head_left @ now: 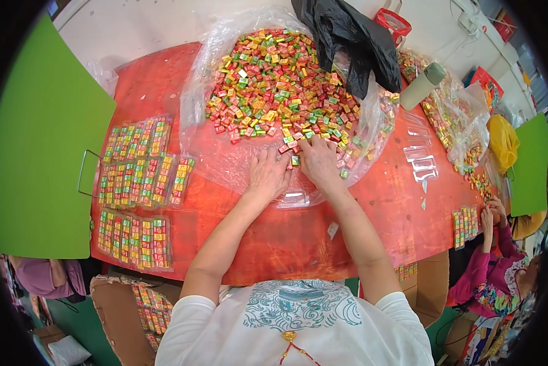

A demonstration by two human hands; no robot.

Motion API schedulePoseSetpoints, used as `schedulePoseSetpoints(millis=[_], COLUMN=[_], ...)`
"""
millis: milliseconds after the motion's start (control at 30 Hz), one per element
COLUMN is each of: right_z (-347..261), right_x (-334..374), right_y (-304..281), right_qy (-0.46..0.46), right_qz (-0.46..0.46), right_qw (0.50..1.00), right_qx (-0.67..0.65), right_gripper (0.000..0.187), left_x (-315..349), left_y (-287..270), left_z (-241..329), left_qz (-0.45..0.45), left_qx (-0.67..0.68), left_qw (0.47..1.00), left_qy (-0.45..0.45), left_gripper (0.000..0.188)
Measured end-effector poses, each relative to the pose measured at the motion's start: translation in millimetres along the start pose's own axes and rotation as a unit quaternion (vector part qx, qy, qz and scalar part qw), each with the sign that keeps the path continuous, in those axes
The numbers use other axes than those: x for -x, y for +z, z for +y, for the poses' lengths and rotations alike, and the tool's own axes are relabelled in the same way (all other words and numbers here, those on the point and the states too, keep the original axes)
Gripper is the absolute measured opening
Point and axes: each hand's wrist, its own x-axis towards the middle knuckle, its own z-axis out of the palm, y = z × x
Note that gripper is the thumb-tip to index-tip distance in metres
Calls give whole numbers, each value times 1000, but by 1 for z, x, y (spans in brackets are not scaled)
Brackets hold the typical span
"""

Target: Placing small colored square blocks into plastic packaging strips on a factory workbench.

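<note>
Both hands sit flat, palms down, fingers spread, at the near edge of the candy pile [280, 85]; left hand [268, 174] and right hand [318, 161] are side by side, gripping nothing that I can see, just pressing on a few loose pieces. The pile lies on a clear plastic sheet [225, 158] spread over the red bench [286, 238]. Honestly the risk looks like the slippery sheet: drag too hard and it could bunch up, sending candies rolling toward the bench edge. The packed trays [143, 165] on the left are well apart, so probably safe.
</note>
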Motion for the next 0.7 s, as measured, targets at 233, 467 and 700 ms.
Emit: schedulePoseSetpoints(millis=[233,467,700], right_z=[6,14,9], right_x=[-1,1,6], right_y=[2,6,-4], right_qy=[-21,-13,0], right_qz=[26,25,41], right_qw=[999,999,999], right_qx=[-24,-28,-21], right_gripper=[13,15,16], left_x=[-6,-10,-2], left_y=[-3,10,9], left_z=[8,10,9], left_qz=[10,29,48], left_qx=[6,3,-9], left_qw=[1000,1000,999], left_qy=[-6,-7,-21], left_gripper=[43,37,31])
